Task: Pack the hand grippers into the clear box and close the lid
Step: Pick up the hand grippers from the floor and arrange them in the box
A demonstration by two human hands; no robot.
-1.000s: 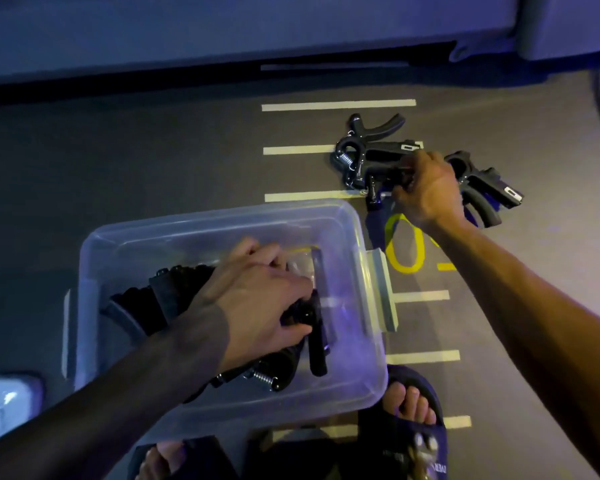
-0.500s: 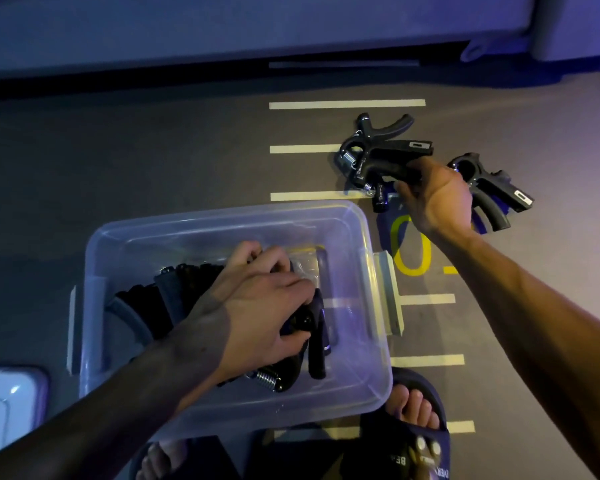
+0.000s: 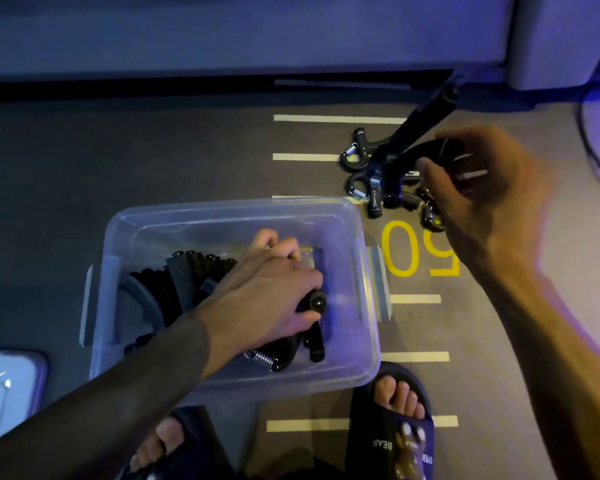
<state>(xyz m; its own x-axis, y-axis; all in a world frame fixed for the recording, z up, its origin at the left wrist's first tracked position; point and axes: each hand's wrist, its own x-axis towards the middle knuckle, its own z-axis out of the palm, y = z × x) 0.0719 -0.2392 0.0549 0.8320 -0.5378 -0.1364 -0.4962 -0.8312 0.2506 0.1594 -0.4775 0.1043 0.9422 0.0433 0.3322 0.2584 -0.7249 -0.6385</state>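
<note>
Right hand [image 3: 478, 195] has its fingers curled round one black gripper [image 3: 413, 140], held up off the floor with a handle sticking up and away. It's a bit blurry. More loose grippers [image 3: 361, 188] lie on the grey floor [image 3: 153, 161] just beyond the box's far right corner. Left hand [image 3: 271, 292] is down inside the clear box [image 3: 222, 216], fingers wrapped on a gripper in the packed pile [image 3: 174, 285]. White lid [image 3: 7, 386] sits on the floor to the box's left. Slippers [image 3: 395, 427] right up against the near side of the box.
</note>
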